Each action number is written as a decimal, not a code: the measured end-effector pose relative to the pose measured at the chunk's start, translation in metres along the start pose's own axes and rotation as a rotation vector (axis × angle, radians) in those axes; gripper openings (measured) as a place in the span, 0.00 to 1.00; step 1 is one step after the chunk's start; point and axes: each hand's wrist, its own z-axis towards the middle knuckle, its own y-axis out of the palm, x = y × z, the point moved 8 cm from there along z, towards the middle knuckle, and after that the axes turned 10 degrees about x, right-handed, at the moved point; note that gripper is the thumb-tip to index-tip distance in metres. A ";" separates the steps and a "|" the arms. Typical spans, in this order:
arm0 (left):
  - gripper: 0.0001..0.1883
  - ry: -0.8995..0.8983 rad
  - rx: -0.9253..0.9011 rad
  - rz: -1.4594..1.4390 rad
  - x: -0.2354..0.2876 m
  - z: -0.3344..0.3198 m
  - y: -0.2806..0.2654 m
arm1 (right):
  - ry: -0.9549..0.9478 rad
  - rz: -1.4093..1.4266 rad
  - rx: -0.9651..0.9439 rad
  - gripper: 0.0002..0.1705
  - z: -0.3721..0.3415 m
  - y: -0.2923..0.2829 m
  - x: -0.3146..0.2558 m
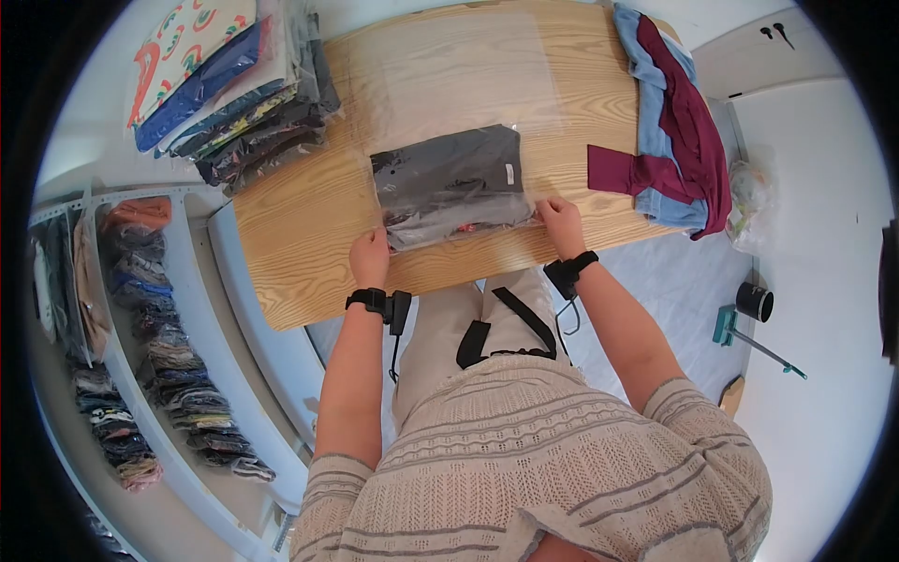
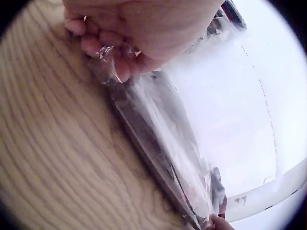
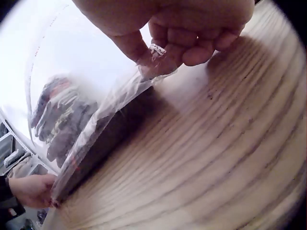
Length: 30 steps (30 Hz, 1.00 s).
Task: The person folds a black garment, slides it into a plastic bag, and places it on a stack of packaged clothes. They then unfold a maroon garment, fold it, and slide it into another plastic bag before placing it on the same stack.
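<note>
A dark grey folded garment (image 1: 449, 178) lies inside a clear plastic bag (image 1: 426, 234) on the wooden table, with a small white label near its right side. My left hand (image 1: 371, 255) pinches the bag's near left corner between thumb and fingers. At the near right corner, my right hand (image 1: 562, 225) pinches the plastic in the same way. In the left wrist view the bag's near edge (image 2: 158, 129) stretches from the left hand toward the other hand. Crumpled film (image 3: 156, 67) shows at the right hand's fingertips in the right wrist view.
Clear film (image 1: 449, 75) lies flat on the table behind the garment. A stack of bagged clothes (image 1: 253, 94) stands at the back left. Maroon clothing (image 1: 688, 140) and blue denim (image 1: 648, 112) lie along the right edge. Shelves (image 1: 178, 328) of bagged clothes line the left.
</note>
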 end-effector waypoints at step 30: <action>0.30 0.932 0.010 0.549 0.132 -0.028 0.062 | -0.404 -0.381 0.587 0.12 -0.023 -0.008 -0.079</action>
